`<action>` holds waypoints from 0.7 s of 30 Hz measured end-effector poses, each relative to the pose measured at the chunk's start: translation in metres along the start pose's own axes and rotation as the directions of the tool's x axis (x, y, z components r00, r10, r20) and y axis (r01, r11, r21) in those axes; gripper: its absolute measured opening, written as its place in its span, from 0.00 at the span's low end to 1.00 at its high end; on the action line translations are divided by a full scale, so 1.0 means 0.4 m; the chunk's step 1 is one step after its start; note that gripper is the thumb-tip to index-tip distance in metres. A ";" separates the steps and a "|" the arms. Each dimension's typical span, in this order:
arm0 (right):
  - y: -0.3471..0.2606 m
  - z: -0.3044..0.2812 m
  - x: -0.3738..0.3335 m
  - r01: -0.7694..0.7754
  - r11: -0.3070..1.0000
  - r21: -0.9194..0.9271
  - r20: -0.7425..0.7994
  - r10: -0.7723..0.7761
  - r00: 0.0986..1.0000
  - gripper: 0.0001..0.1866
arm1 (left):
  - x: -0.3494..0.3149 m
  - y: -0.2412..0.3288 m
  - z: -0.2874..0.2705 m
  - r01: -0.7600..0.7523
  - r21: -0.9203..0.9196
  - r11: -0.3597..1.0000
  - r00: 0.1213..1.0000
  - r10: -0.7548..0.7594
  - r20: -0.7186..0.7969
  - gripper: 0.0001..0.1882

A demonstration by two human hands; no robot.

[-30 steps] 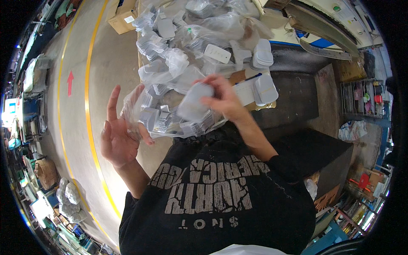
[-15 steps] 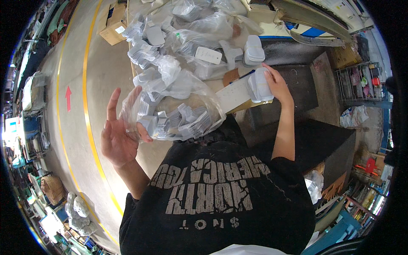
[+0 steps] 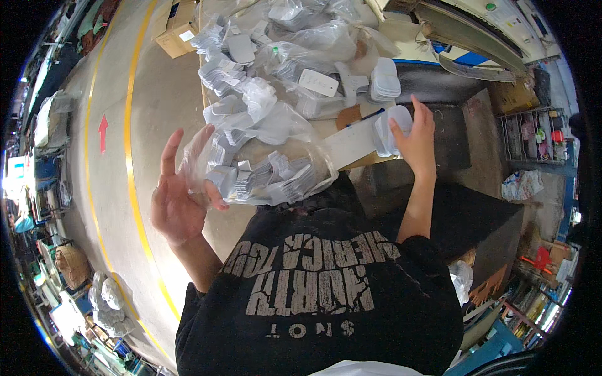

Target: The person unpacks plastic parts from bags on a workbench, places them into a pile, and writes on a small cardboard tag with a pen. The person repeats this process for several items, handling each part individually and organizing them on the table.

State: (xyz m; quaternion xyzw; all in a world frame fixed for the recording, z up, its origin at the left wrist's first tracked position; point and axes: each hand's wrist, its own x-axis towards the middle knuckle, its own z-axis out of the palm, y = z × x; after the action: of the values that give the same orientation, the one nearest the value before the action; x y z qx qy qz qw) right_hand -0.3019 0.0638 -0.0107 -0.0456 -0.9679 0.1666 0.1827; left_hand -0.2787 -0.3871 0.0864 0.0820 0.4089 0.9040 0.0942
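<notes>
Floor [image 3: 115, 207]: grey, marked with long yellow lines [image 3: 129, 125], runs along the left side. Black shirt [image 3: 407, 326] of the wearer fills the lower middle. Tabletop [image 3: 325, 128] extends away from the body, its far part crowded with further plastic bags [image 3: 335, 37] and loose pale pieces. Near bag, clear film [image 3: 269, 125], sits at the near end, mouth gaping toward the wearer. Carton [image 3: 177, 39], brown, beside the far left edge.

Left hand [image 3: 182, 203]: at the left side of the near bag. Fingers spread wide, thumb well apart from them; bag film lies against the fingers and thumb. No firm pinch visible.

Right hand [image 3: 417, 141]: at the right end of the tabletop. Thumb touches the near stack [image 3: 384, 139] of pale, rounded flat pieces; the other fingers stand apart from the thumb, extended past the stack's right edge. Cannot tell whether any piece is gripped.

White sheet [image 3: 348, 147]: flat, between near bag and near stack. Far stack [image 3: 384, 84]: similar pieces, just beyond the near one. Bundles [image 3: 276, 172]: grey-white, several, inside the near bag. White tag [image 3: 318, 83]: rests on a bag farther back. Pen [image 3: 372, 114]: dark, left of the near stack.
</notes>
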 end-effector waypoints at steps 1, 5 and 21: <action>-0.016 -0.008 0.008 0.008 1.000 0.016 -0.035 -0.007 0.999 0.34 | -0.002 0.004 0.000 0.004 0.004 1.000 1.000 -0.004 -0.009 0.44; -0.155 -0.025 0.057 0.045 0.890 0.453 0.023 -0.062 0.998 0.20 | -0.013 0.018 -0.006 0.096 0.068 0.993 0.995 -0.096 0.001 0.42; -0.749 0.422 -0.117 0.491 0.460 0.740 0.360 -0.887 0.290 0.38 | -0.032 -0.007 0.035 0.068 0.128 0.989 0.986 -0.046 -0.161 0.41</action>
State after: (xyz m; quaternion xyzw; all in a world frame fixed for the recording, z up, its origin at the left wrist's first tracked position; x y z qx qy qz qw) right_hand -0.3287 -0.2767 -0.0732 0.5144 -0.7860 0.3089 -0.1492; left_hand -0.2627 -0.3782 0.0926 0.0047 0.4768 0.8752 0.0818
